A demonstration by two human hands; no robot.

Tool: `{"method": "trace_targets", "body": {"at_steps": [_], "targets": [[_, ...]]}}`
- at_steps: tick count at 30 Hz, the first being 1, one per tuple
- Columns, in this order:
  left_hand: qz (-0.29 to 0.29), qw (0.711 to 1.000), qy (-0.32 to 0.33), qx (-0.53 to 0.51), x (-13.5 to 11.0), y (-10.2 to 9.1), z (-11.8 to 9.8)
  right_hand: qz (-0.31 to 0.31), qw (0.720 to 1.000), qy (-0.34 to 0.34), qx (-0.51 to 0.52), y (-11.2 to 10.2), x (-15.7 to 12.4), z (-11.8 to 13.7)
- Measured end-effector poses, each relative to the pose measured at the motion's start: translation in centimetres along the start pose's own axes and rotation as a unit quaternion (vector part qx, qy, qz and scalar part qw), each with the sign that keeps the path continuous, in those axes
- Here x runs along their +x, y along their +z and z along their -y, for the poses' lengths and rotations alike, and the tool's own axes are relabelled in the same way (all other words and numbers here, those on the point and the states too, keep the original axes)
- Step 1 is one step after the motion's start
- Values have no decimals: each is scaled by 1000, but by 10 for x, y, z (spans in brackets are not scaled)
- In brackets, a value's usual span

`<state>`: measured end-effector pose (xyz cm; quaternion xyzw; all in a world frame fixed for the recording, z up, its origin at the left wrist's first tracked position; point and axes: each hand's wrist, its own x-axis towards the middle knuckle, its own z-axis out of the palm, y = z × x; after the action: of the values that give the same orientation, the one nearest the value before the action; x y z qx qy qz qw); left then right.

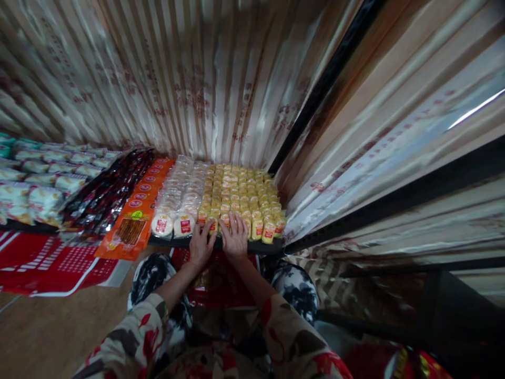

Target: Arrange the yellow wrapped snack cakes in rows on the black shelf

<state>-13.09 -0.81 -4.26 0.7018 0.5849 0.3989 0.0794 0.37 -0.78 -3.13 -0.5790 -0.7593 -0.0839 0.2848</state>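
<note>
Rows of small yellow wrapped snack packs fill the right part of a low dark shelf. My left hand rests at the shelf's front edge, its fingers curled over a yellow pack in the front row. Beside it my right hand lies with fingers spread flat over the front-row yellow packs. Round white packs with red labels stand just left of my left hand.
Orange flat packets, dark red-black packets and pale bagged snacks line the shelf to the left. Striped foil curtains hang behind and to the right. A red printed sheet lies on the wooden floor.
</note>
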Motion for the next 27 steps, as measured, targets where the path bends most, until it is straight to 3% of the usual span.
{"method": "trace_targets", "body": {"at_steps": [11,27], "targets": [[4,998,-9,55,-2,8,1,-20,1000,20,2,3,-2,-1],[6,998,32,49,-5,7,3,-14,999,27,11,3,-1,-2]]}}
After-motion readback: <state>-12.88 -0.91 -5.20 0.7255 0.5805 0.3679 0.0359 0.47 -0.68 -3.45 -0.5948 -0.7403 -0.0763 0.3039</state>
